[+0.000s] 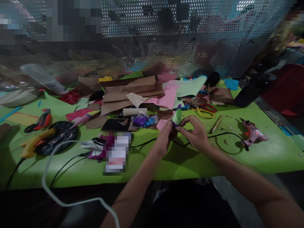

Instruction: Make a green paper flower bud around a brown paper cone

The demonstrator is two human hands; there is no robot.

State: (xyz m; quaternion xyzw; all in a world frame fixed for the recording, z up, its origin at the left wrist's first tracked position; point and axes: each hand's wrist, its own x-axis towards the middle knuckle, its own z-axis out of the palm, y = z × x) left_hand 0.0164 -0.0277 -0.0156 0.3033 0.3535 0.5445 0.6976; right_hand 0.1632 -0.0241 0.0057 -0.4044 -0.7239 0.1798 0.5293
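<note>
Over the middle of the green table [185, 161] my two hands meet around a small paper craft piece [177, 116], light green with a purple tip. My left hand [164, 136] is closed around its lower part. My right hand [196, 131] pinches it from the right with thumb and forefinger. A black cable [223, 134] runs under my hands.
A pink glue gun [253, 133] lies to the right, with a pencil [216, 123] and scissors [205, 110] nearer. Brown, pink and green paper sheets [142, 90] are heaped behind. A phone [115, 125], a bag of purple bits [142, 120], a black reel [58, 136] and a white cable [54, 190] lie left.
</note>
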